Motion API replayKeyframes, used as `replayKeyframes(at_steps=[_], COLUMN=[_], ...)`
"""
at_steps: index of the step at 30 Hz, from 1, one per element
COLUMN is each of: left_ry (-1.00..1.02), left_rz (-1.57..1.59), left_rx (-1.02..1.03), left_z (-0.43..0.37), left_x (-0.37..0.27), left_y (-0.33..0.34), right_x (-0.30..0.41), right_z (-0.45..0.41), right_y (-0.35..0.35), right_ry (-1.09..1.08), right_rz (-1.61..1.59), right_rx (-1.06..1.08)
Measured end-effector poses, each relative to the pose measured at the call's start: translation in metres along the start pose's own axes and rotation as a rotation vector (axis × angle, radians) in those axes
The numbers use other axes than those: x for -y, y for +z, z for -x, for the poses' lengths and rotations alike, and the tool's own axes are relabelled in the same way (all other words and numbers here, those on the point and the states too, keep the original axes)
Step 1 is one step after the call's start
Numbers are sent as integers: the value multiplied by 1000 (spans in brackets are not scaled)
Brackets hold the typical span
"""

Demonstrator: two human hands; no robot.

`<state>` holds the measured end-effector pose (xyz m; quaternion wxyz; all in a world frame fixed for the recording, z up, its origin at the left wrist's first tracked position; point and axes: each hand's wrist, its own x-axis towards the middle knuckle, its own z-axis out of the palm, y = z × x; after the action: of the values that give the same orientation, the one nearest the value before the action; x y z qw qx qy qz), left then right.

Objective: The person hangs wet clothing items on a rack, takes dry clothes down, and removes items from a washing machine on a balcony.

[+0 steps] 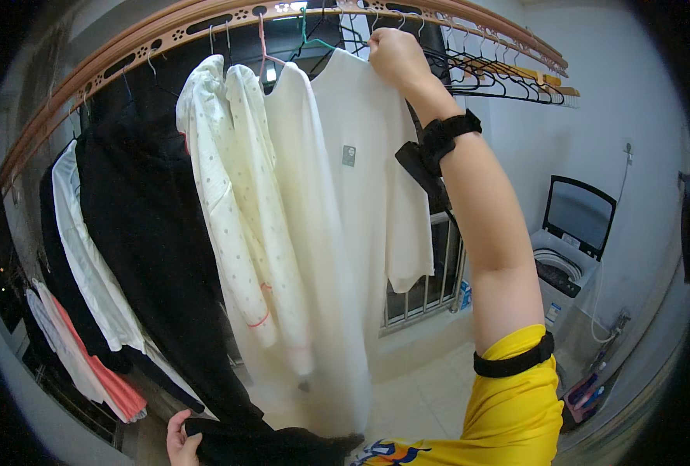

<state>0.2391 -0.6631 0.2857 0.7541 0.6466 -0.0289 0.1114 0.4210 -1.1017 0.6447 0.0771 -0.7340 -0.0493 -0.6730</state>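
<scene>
My right hand (pixel 393 52) is raised to the rack, its fingers closed at the shoulder of a white long-sleeved top (pixel 362 116) with a small grey patch; what exactly they pinch, cloth or hanger, is hard to tell. Low at the left, my left hand (pixel 183 440) holds the end of a black garment (pixel 234 440) between thumb and fingers. Beside the white top hang a pale dotted garment (pixel 217 169) and black trousers (pixel 141 221). A pink hanger (pixel 263 46) and a green hanger (pixel 310 38) show above the clothes.
A drying rack (pixel 205 29) spans overhead, with several black hangers (pixel 490 76) bunched at its right. More clothes, including a coral garment (pixel 97 373), hang at the left. A metal railing (pixel 423 303) stands behind. At the right is a washing machine (pixel 555 274) with its lid raised.
</scene>
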Motion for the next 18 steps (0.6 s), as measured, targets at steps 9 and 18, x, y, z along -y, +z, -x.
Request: replayKeyframes(at_steps=[9,18], left_ry=[181,349], left_rz=[-436,-1024], left_rx=[-176,-396], left_z=[18,-57], left_x=[28,46], left_y=[-53,-111], right_x=[8,8], right_z=[94,370], right_y=[-57,-143], right_ry=[-331,223], right_rz=[-54,-1073], right_rx=[-282,55])
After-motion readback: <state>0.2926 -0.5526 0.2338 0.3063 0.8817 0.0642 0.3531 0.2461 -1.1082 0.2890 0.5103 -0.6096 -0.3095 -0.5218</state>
